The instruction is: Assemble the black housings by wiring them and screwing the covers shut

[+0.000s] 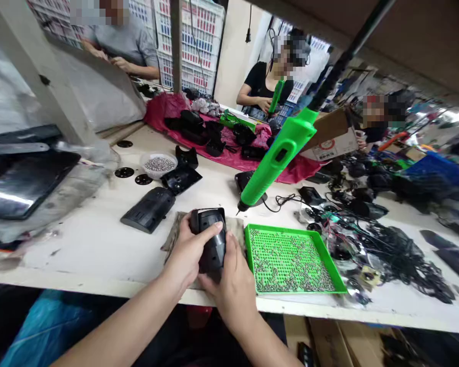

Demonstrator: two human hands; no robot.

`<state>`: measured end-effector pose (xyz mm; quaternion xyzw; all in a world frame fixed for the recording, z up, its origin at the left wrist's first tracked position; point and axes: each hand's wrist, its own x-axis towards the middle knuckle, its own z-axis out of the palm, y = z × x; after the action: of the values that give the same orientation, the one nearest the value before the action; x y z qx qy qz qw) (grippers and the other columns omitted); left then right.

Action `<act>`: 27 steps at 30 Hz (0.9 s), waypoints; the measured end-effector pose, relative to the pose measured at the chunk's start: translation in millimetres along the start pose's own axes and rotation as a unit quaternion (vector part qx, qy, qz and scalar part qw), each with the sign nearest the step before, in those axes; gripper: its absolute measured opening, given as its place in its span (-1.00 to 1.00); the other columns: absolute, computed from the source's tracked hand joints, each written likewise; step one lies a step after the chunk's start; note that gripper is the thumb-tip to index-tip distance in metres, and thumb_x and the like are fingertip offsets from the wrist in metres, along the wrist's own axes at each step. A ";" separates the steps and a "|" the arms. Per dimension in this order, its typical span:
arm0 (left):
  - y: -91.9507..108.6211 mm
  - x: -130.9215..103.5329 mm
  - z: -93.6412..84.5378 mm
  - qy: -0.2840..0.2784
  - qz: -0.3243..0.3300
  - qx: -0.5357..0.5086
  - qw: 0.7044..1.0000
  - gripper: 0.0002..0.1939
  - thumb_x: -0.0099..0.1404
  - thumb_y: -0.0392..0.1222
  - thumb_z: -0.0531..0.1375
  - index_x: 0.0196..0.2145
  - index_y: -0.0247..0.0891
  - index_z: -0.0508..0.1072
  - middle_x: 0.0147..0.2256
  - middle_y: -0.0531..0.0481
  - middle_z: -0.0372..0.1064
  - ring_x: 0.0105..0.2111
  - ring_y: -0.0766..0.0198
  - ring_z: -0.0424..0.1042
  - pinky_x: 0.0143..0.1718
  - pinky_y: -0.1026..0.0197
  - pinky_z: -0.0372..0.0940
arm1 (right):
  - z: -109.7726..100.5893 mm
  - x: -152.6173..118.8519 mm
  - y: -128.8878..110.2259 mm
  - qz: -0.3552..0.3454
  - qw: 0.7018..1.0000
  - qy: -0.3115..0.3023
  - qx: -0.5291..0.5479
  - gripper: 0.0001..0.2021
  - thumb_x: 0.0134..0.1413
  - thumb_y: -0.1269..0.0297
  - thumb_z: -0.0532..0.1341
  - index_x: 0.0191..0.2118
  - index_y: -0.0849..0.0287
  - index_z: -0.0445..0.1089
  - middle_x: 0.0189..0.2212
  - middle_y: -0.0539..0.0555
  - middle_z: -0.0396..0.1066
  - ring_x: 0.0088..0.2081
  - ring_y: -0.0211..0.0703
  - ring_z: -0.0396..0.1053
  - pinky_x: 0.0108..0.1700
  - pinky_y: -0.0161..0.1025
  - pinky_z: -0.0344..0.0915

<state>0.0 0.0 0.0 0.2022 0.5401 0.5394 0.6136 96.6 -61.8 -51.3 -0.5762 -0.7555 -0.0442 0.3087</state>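
Both hands hold a black plastic housing (pixel 213 250) over a grey-brown cloth (pixel 235 228) near the bench's front edge. My left hand (pixel 187 250) wraps its left side, the thumb lying across the front. On the right and lower side, my right hand (pixel 233 275) presses its fingers against the housing. A green electric screwdriver (pixel 277 155) hangs tip down just above and to the right. Beside the right hand lies a green tray (pixel 338 283) with many small screws. Another black housing part (pixel 149 209) rests to the left.
Behind are a white bowl of small metal parts (pixel 159 164), black discs (pixel 124 173) and black parts on pink plastic (pixel 160 109). Cables and wires (pixel 398 255) heap up at the right. A dark panel (pixel 26 183) lies far left. Several people sit across the bench.
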 end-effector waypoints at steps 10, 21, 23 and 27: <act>5.7 1.2 -4.1 -0.026 -0.028 0.020 0.999 -0.47 -0.12 -0.23 0.44 -0.17 -0.20 0.39 -0.36 0.03 0.47 -0.40 0.25 0.46 -0.43 0.24 0.41 | -16.3 -12.6 6.8 0.116 0.978 -0.058 0.163 -0.08 0.06 0.38 0.27 0.39 0.28 -0.32 0.26 0.42 0.14 0.23 0.23 0.23 0.12 0.14 0.35; 11.1 13.0 -23.8 -0.056 -0.074 0.055 0.994 -0.53 -0.06 -0.22 0.40 -0.14 -0.28 0.46 -0.34 -0.05 0.53 -0.35 0.16 0.50 -0.42 0.21 0.45 | -31.0 -7.4 3.0 0.147 0.952 -0.125 0.237 -0.49 0.14 0.52 0.00 0.23 0.47 0.18 0.07 0.38 0.40 0.07 0.13 0.42 0.07 0.02 0.40; 8.4 12.2 -28.1 -0.055 -0.071 0.051 0.995 -0.48 -0.09 -0.20 0.41 -0.12 -0.26 0.46 -0.30 -0.05 0.54 -0.30 0.13 0.51 -0.39 0.19 0.45 | -33.3 -7.9 -0.2 0.153 0.948 -0.117 0.252 -0.49 0.16 0.46 0.02 0.23 0.48 0.17 0.12 0.38 0.35 0.13 0.12 0.36 0.14 0.05 0.33; 0.3 4.3 -40.3 -0.062 -0.033 0.011 0.997 -0.29 -0.10 -0.11 0.43 0.06 -0.11 0.40 -0.08 0.00 0.50 -0.07 0.07 0.46 -0.18 0.17 0.43 | -37.6 -9.1 -4.9 0.183 0.924 -0.142 0.304 -0.36 0.17 0.34 0.08 0.32 0.48 -0.01 0.31 0.36 0.05 0.33 0.08 0.03 0.32 0.11 0.02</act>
<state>-36.3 -9.6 -15.1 0.2238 0.5131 0.4993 0.6613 109.1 -87.0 -24.3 -0.5832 -0.6503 0.3270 0.3606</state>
